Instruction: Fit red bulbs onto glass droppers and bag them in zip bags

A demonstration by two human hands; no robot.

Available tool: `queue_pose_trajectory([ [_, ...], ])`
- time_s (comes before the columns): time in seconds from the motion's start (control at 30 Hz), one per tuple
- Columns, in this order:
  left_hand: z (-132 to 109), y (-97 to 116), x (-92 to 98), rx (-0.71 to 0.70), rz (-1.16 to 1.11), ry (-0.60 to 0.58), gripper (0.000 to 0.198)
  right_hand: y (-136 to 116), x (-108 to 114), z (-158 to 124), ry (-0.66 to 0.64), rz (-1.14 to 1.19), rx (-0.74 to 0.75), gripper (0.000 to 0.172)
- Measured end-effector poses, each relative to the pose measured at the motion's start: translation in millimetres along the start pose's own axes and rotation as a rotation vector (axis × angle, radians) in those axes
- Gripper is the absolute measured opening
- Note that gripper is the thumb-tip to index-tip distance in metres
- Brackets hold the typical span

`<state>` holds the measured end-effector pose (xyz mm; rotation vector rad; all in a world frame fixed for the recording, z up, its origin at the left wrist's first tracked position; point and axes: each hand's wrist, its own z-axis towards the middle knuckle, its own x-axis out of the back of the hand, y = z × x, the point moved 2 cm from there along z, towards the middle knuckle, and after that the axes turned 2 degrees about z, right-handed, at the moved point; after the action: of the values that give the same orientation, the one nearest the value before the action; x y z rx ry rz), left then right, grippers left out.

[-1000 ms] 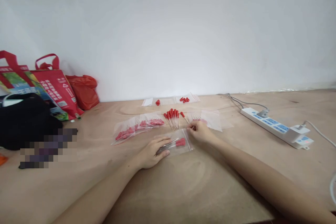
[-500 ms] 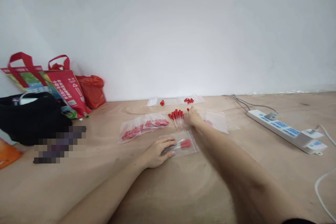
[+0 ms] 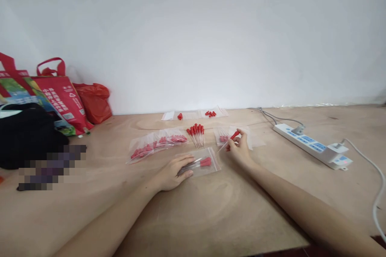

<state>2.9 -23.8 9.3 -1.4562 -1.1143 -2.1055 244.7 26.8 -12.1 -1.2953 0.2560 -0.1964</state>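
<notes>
My right hand (image 3: 239, 148) pinches a glass dropper (image 3: 234, 134) near its red rubber bulb. The thin tube slants down to the left, its tip near the mouth of a clear zip-lock bag (image 3: 213, 156). That bag lies flat with red-bulbed droppers inside. Over its left end rests my left hand (image 3: 177, 172), thumb and fingers around the tubes, holding it on the table. Several loose droppers (image 3: 196, 130) fan out just beyond. Farther right, another zip-lock bag (image 3: 221, 131) with red bulbs in it lies partly behind my right hand.
Filled zip-lock bags (image 3: 157, 144) overlap at the left. Near the wall lie a bag with loose red bulbs (image 3: 210, 113) and one more bulb (image 3: 180, 116). A power strip (image 3: 313, 144) with cables stands right; shopping bags (image 3: 64, 100) and a black bag (image 3: 30, 136) stand left.
My right hand has come back from beside the loose droppers toward me and to the right, now with a dropper raised in it. My left hand stays on the bag. The view has shifted slightly right.
</notes>
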Motion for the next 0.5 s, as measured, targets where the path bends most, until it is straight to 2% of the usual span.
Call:
queue_pose_trajectory([
  [0.17,-1,1,0.6,0.023,-0.005,0.011,0.041,-2,-15,-9,0.000,0.143,-0.078,0.049],
  [0.3,-2,1,0.5,0.038,-0.016,0.005,0.046,-3,-24,-21,-0.111,0.252,-0.159,0.038],
  [0.4,-2,1,0.0,0.030,-0.025,0.015,0.047,-2,-27,-29,-0.218,0.196,-0.225,0.033],
  [0.5,-1,2,-0.1,0.023,-0.032,0.033,0.046,-1,-28,-33,-0.337,0.063,-0.213,0.029],
])
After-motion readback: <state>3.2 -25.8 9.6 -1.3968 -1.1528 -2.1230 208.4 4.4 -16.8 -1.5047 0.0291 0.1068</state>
